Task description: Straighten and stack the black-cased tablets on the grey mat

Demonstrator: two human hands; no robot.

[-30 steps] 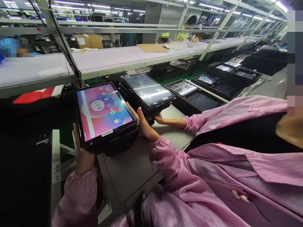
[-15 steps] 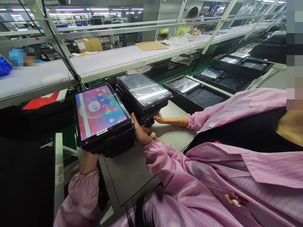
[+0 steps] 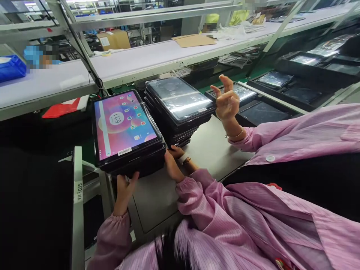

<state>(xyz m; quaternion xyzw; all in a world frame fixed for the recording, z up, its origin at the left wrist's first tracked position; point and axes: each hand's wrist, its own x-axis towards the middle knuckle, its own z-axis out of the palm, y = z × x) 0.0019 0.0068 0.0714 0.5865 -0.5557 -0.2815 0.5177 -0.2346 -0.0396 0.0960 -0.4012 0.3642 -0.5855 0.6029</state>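
A stack of black tablets rests at the near left edge of a grey table. The top tablet is lit, showing a pink home screen with icons and a clock. My left hand grips the stack's front edge from below, thumb up against it. My right hand holds the stack's front right corner. Just to the right stands a second stack of dark tablets wrapped in shiny film. A co-worker's hand, in a pink sleeve, is raised in the air beside that second stack, touching nothing.
Black trays with tablets line the green belt at right. A long white shelf runs behind, carrying flat cardboard and a box. A red item lies under it at left, with a blue bin at far left.
My left hand slid from the stack's left side to its front edge. My right hand dropped lower at the corner. The co-worker's hand left the second stack and rose into the air.
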